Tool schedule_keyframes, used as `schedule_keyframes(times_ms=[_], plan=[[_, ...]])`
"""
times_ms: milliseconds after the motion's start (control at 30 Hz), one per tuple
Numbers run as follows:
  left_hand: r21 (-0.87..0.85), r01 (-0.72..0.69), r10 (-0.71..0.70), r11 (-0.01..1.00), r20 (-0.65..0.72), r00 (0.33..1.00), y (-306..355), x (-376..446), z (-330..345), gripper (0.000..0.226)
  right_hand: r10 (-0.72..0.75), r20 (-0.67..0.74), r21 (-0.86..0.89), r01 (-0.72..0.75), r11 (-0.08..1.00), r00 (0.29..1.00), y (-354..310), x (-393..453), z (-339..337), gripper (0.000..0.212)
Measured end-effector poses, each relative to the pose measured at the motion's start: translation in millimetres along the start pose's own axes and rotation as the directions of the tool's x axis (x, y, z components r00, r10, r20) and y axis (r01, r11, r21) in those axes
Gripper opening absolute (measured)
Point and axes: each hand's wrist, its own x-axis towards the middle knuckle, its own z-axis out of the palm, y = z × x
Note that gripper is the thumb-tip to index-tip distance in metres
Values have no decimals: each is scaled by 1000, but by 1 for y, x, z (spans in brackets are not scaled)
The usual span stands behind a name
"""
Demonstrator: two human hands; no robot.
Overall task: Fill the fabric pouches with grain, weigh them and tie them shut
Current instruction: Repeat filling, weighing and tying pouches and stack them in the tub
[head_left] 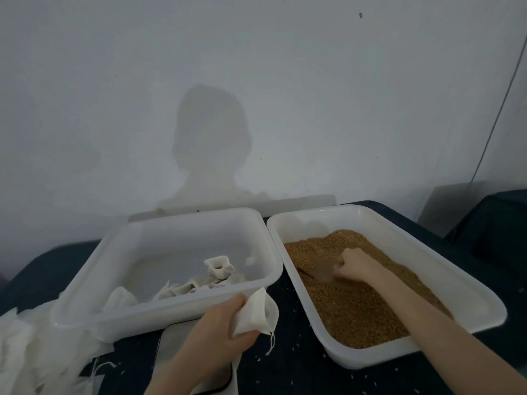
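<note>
Head camera looks down on one empty white fabric pouch (253, 315), pinched between thumb and curled fingers of the left hand (219, 332) above the near edge of the dark worktop (288, 366), its mouth turned right and its drawstring (272, 342) dangling. Right of it, one white tub of brown grain (356, 303) sits along the worktop's right side. The right hand (358, 266) reaches into the grain with fingers curled round a clear scoop (319, 270) that is partly sunk and blurred. Two tubs stand side by side, rims nearly touching; the left tub (159, 306) holds several pouches, one of them (218, 266) standing open-mouthed with grain inside, and the rest lie in a jumble I cannot count. Under the left wrist lies a flat light slab with a dark border, probably the scale (176, 346), just in front of the left tub. A heap of loose white pouches (31, 346) covers the near left corner. Pale stray grains (288, 297) dot the worktop between the tubs and in front of them.
</note>
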Motion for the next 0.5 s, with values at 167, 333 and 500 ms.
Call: schedule_keyframes(times_ms=[167, 333, 500], plan=[[9, 21, -20, 1000, -19, 1000, -9, -3, -6, 19, -32, -56, 225, 44, 973, 998, 23, -6, -4, 32], [-1, 16, -16, 1000, -16, 1000, -9, -3, -6, 16, -45, -117, 456, 94, 885, 992, 29, -18, -12, 17], [-29, 44, -45, 999, -21, 999, -8, -6, -9, 21, -183, -134, 458, 224, 860, 974, 20, -28, -19, 16]])
